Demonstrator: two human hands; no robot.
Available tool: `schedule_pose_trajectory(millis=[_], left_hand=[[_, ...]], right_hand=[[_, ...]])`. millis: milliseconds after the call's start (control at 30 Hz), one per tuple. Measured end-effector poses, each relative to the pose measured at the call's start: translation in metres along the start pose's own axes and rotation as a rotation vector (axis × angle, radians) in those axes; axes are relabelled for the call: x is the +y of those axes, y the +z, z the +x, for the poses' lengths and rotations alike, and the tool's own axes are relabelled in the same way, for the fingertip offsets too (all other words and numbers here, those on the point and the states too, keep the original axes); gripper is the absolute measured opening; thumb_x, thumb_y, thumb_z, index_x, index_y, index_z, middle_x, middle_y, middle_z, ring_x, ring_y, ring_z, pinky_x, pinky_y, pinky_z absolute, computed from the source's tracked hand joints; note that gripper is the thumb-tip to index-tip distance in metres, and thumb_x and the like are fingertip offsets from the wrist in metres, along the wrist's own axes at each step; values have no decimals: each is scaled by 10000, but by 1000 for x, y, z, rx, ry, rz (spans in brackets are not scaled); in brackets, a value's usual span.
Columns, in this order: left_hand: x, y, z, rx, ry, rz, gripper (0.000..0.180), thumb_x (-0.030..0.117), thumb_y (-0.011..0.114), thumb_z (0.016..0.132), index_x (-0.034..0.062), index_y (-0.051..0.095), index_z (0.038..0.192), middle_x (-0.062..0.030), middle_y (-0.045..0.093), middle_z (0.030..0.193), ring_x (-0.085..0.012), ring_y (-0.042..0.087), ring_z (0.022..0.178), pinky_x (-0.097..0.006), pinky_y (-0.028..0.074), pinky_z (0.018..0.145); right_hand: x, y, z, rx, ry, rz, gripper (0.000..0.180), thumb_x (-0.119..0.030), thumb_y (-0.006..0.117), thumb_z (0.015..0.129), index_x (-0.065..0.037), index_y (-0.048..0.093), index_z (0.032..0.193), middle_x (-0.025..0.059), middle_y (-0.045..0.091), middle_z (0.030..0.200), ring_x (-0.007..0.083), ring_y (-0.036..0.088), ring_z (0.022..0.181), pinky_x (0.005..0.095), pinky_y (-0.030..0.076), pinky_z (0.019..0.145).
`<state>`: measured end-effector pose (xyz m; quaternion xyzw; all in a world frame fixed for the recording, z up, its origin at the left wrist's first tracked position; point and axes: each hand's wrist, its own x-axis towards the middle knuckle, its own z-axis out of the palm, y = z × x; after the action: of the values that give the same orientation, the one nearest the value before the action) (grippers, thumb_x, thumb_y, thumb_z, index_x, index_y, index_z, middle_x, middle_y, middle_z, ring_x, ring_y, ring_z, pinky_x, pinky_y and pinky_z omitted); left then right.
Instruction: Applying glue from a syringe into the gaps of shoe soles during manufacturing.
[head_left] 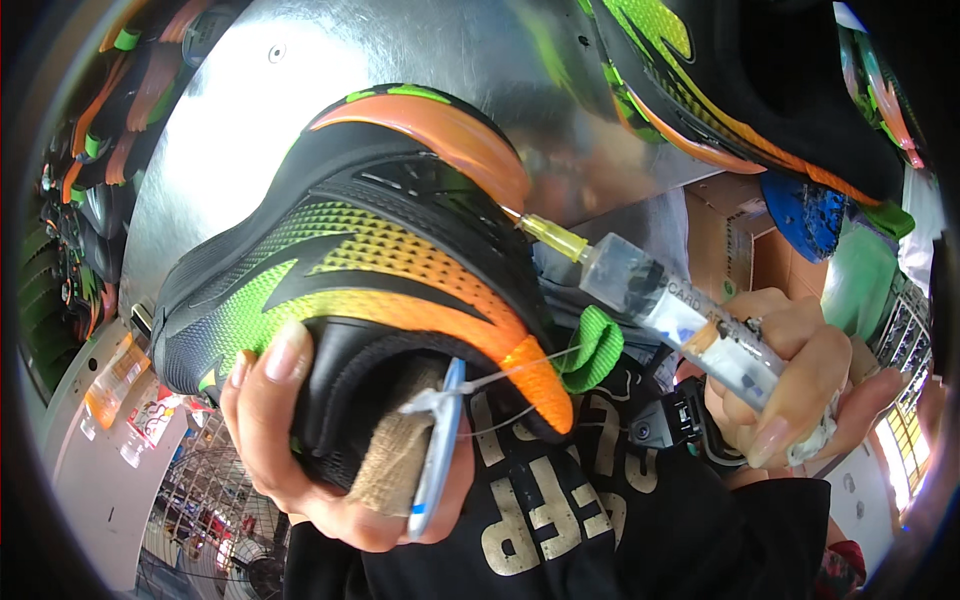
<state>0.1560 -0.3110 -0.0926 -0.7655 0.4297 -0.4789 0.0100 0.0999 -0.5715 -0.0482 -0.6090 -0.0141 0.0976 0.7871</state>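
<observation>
Work appears to be mid-step: the black, green & orange shoe [390, 250] is held up on its side in front of the body, approx. centre of view, w/ the needle [513, 215] of a syringe [680, 315] brought to the edge where the orange sole [450, 145] meets the upper. Whether the tip is in contact can't be told for sure.

Done so far, as far as can be judged: sole & upper are joined, and a white-and-blue tag [440, 450] is hung by thread near the green pull loop [595, 350]. Left to do, prob.: the rest of that seam; no. of spots finished can't be told. Status of the 2nd shoe [720, 90], upper right, is unclear.

Containers: the syringe barrel is clear, w/ pale and dark smears; fill level isn't readable. A brown, rough piece [390, 460] is seen in the shoe's opening. Contents of the cardboard box [715, 240] can't be made out.

L hand [330, 505]: closed round the shoe's collar. R hand [800, 370]: fingers curled round the syringe's rear; plunger pressure can't be told.
</observation>
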Motion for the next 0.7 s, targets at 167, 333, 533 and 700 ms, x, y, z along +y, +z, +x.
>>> schedule_pose_trajectory(millis=[167,333,533,700], left_hand=[[-45,-44,44,-392,-54,-318,394,256,709,723,102,501,1020,-166,463,1118,-341,574,798,-459,492,707],[-45,-19,28,-566,-344,-590,572,218,898,523,86,567,971,-140,549,1022,-330,590,922,-440,483,841],[-44,-29,55,-781,-773,-485,535,60,886,531,20,575,964,-83,582,899,-183,575,830,-305,482,773],[-47,-19,64,-731,-1058,-656,518,-29,838,566,16,539,987,-60,550,913,-127,550,845,-253,479,760]], right_hand=[[2,-1,14,-69,-94,61,655,-523,150,985,-158,627,724,53,508,541,168,489,454,311,443,540],[15,11,19,16,-44,29,644,-541,180,977,-154,643,754,72,534,549,152,450,429,335,442,530],[17,13,20,16,-79,11,640,-537,195,974,-137,638,744,65,525,527,166,451,418,330,421,503],[18,25,25,27,-95,-37,638,-533,207,972,-122,634,735,59,517,509,178,452,409,325,403,481]])
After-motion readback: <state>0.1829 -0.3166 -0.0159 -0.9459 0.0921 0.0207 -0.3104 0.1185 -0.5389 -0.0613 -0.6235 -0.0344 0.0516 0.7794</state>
